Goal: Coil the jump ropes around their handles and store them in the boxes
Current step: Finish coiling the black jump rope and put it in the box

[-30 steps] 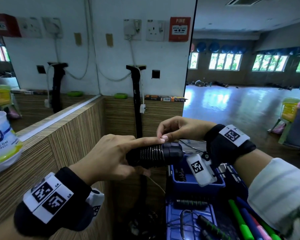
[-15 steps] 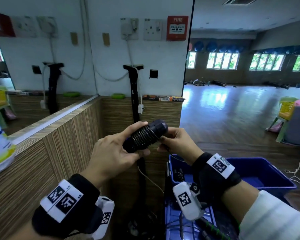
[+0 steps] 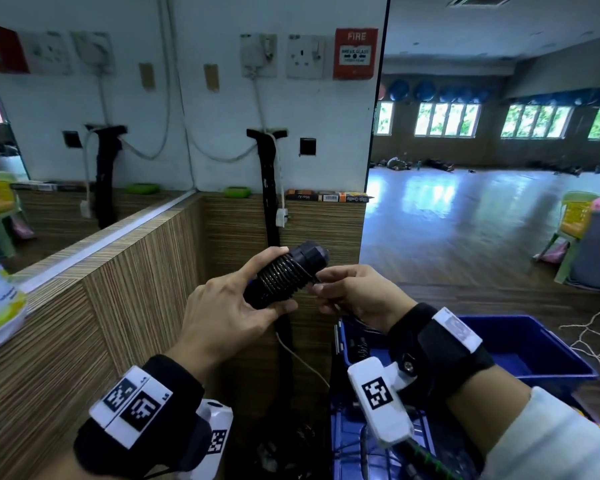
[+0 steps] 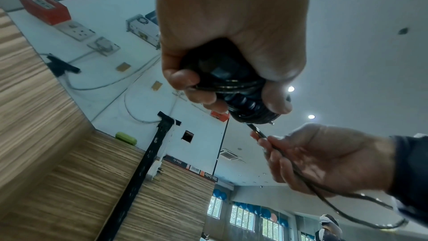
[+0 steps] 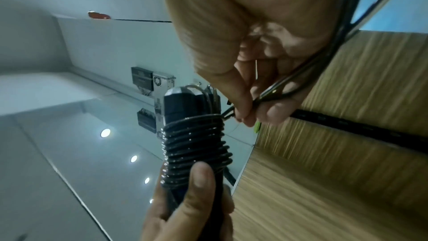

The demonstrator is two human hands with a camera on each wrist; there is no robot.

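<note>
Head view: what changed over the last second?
The handles tipped from level to cap-up. The right hand dropped from above them to their right side, pinching the rope. The left hand still grips the handles; the blue box stays put.

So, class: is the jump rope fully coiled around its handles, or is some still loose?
Partly coiled. Tight turns cover the handles, but a loose length runs through the right hand.

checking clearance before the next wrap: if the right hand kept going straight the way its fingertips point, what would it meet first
Most likely the jump rope handle with its coils, gripped by the left hand. The right hand pinches the rope right beside it; depth looks close but isn't certain.
</note>
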